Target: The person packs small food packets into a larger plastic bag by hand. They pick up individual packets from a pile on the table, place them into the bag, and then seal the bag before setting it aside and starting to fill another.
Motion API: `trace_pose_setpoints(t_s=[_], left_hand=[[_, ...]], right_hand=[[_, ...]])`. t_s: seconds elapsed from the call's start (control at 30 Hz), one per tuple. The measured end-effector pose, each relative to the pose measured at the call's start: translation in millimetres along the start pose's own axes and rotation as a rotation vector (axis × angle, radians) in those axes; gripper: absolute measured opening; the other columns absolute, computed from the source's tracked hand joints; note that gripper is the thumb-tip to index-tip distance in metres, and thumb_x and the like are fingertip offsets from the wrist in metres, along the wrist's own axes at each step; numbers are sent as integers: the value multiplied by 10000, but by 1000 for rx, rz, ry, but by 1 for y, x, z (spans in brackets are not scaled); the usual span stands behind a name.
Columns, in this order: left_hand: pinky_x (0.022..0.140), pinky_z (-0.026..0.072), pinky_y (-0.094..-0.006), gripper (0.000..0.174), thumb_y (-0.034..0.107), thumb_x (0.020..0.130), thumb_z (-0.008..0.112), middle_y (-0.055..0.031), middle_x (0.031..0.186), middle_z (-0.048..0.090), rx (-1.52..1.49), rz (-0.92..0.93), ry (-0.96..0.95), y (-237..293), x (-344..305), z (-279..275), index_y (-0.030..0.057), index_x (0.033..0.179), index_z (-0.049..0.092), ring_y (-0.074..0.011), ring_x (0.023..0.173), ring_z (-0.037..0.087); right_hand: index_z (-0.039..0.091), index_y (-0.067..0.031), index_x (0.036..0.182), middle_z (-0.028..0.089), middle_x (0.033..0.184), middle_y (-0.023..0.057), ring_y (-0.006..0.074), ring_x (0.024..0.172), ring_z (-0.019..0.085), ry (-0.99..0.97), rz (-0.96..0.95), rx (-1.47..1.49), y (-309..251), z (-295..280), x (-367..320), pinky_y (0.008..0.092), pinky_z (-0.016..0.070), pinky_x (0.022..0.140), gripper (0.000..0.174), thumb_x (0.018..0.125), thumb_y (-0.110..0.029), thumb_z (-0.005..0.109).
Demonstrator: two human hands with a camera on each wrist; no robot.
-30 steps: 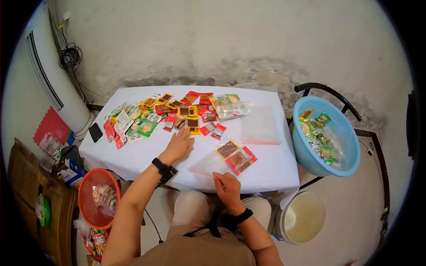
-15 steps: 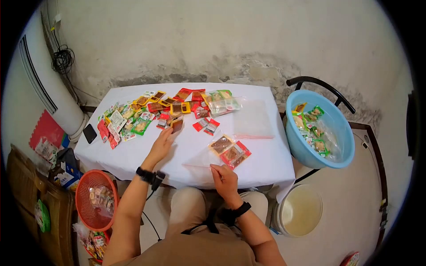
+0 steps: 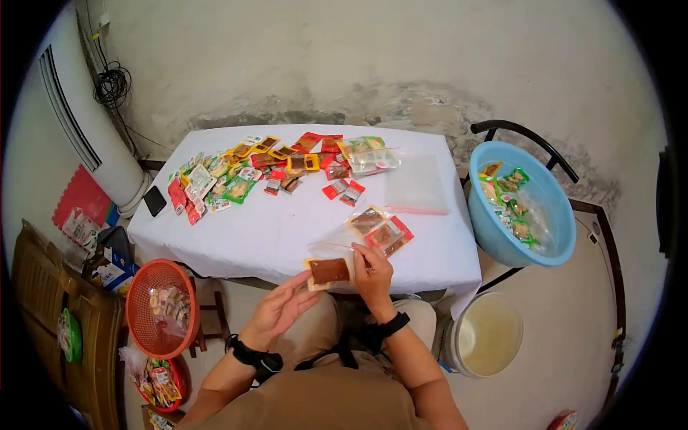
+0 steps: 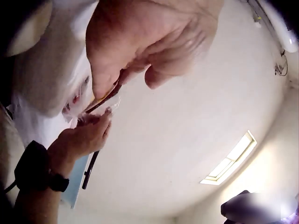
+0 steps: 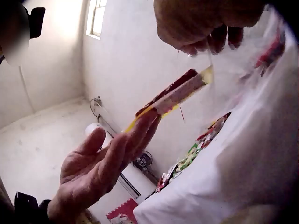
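Observation:
My left hand (image 3: 281, 307) carries a flat snack packet (image 3: 330, 271), brown in the middle with a yellow edge. In the right wrist view the packet (image 5: 170, 95) rests on straight fingers, with the thumb apart from it. My right hand (image 3: 374, 276) pinches the mouth of a clear plastic bag (image 3: 337, 249) at the table's front edge. The packet's far end overlaps the bag mouth. Inside the bag lie a brown packet (image 3: 368, 220) and a red packet (image 3: 389, 235). The left wrist view shows the packet (image 4: 103, 100) edge-on, partly hidden by the left hand.
Loose snack packets (image 3: 236, 188) spread over the left and middle of the white-covered table (image 3: 251, 240). A filled bag (image 3: 373, 159) and a stack of clear bags (image 3: 418, 188) lie rightward. Around the table stand a blue tub (image 3: 479, 233), a white bucket (image 3: 517, 337) and an orange basket (image 3: 137, 322).
My left hand has lifted a brown packet from the pile and brought it right and toward me, to the bag mouth. My right hand keeps its pinch and has raised the bag's edge.

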State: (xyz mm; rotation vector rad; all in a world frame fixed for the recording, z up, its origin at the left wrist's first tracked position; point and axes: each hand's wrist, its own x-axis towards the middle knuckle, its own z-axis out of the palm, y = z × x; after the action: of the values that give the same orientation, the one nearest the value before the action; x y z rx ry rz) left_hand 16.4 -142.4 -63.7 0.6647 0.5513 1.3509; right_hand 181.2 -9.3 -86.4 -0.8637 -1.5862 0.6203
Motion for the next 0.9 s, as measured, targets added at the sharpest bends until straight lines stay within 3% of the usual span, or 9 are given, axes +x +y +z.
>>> trace_pose_setpoints(t_s=[0.07,0.27,0.4,0.6,0.8,0.9], left_hand=[[1015,347,-384,546,234,924,480,-159,1371,373,-72,78,109,-10,15,5,-36,1361,295,-299,1188,447],[1004,353,-380,495,176,935,432,-114,1379,359,-27,168,89,-12,47,1,-32,1361,289,-267,1193,431],[991,376,-383,485,153,911,451,-130,1357,390,-35,211,155,-3,48,4,-43,1337,327,-290,1205,434],[1020,348,-392,478,117,893,446,-140,1352,394,-131,98,120,-29,81,0,-44,1329,335,-273,1238,405],[1016,351,-373,498,72,860,439,-140,1287,436,-163,186,68,-56,125,-7,-32,1336,337,-240,1180,438],[1074,266,-376,523,48,870,386,-163,1374,363,-184,149,190,-68,142,-14,-12,1377,271,-274,1254,372]], right_hand=[[669,-49,929,543,662,96,221,595,539,6,-119,-54,0,-2,0,311,427,529,151,780,-42,644],[671,-59,925,518,645,82,232,591,519,18,-284,-131,-3,-7,0,331,415,522,164,762,-43,662],[668,-53,921,517,643,84,235,581,517,16,-226,-74,0,-10,-1,331,413,518,157,765,-45,657],[667,-53,913,513,642,89,241,576,516,-3,-226,-48,-4,-6,0,333,411,514,151,763,-58,646],[662,-70,938,519,671,91,257,599,525,-94,-217,-80,-4,-13,-6,342,417,524,179,760,-75,644],[660,-76,941,523,684,88,261,624,538,-105,-227,-52,-4,-11,-7,347,426,536,181,760,-79,643]])
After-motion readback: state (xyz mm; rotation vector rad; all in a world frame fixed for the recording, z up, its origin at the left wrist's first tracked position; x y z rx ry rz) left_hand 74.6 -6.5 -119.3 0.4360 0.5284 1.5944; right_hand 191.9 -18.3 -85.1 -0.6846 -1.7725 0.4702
